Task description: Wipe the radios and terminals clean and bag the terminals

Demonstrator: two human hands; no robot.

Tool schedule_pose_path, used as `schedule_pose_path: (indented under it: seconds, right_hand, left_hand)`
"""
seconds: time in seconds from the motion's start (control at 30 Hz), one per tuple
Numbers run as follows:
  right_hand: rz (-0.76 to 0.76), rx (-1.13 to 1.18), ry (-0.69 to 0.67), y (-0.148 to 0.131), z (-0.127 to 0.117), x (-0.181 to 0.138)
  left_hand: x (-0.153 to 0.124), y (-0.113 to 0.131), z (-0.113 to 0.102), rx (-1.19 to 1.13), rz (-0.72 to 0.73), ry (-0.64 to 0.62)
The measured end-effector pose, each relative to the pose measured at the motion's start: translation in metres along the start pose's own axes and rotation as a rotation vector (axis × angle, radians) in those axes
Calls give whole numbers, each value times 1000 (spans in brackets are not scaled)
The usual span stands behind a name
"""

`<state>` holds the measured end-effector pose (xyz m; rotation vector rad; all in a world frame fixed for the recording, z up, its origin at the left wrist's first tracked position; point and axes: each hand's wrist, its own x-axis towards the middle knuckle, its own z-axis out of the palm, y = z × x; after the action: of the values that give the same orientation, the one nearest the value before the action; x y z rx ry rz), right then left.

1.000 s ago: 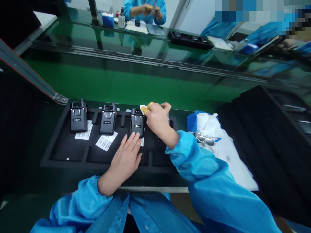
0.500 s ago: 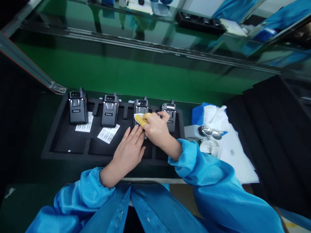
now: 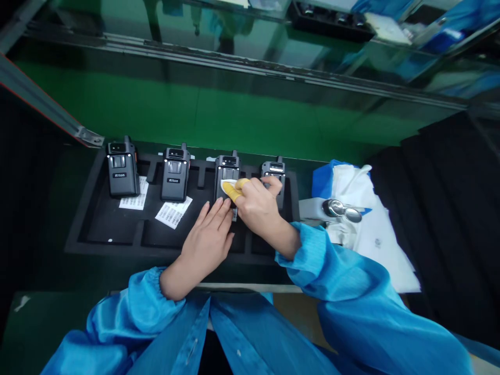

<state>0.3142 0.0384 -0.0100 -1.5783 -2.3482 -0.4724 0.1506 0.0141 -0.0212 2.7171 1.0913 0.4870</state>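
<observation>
A black foam tray (image 3: 97,229) holds a row of small black devices. My right hand (image 3: 258,205), with a yellow finger cot, pinches a small white wipe (image 3: 226,185) and presses it on the face of the third device (image 3: 227,174). My left hand (image 3: 207,240) lies flat and open just below that device, its fingertips touching the lower edge. The fourth device (image 3: 273,169) stands right behind my right hand and is partly hidden by it. Two more devices (image 3: 121,167) (image 3: 175,173) stand to the left with white label slips (image 3: 172,212) in front of them.
A green conveyor belt (image 3: 219,120) runs behind the tray. White cloths on a blue sheet (image 3: 371,229) lie to the right with a shiny metal tool (image 3: 341,209) on them. Black foam trays (image 3: 441,208) are stacked at far right. A dark rail (image 3: 42,112) slants in at left.
My right hand came down from the top of the third device onto its face with the wipe. The view tilted downward. My left hand stayed put.
</observation>
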Motion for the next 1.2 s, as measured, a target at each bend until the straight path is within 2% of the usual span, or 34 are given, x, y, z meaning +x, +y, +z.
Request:
schedule_pose_path:
  seconds: [0.13,0.33,0.47,0.6,0.73,0.87,0.97,1.03,1.2]
  right_hand:
    - [67,-33,-30,4,-3,-10]
    - [-1,12,-20,-8,0,0]
    - [60,-66,-4,1,-1,-7]
    - [182,-82,-29,14,-7,-20]
    - [345,-66,85,34,-24,-36]
    - [535,-113,154,71,-53,-67]
    - [729,-189,94,92,-73,-97]
    - [819,-206,19,97,-80,-113]
    - [854,-159,-99,91,-69,-126]
  left_hand:
    - [0,1,1,-1,4,5]
    - [0,1,1,-25,-14,13]
    - [1,1,-1,-5,5,12]
    - [0,0,-1,-10,5,22]
    - [-2,-1,0,-7,16,61]
    - [-3,-2,0,-1,52,76]
    - [-3,-4,2,-19,62,99]
    - [-2,-5,3,-37,73,136]
    - [-6,-10,-9,-85,112,274]
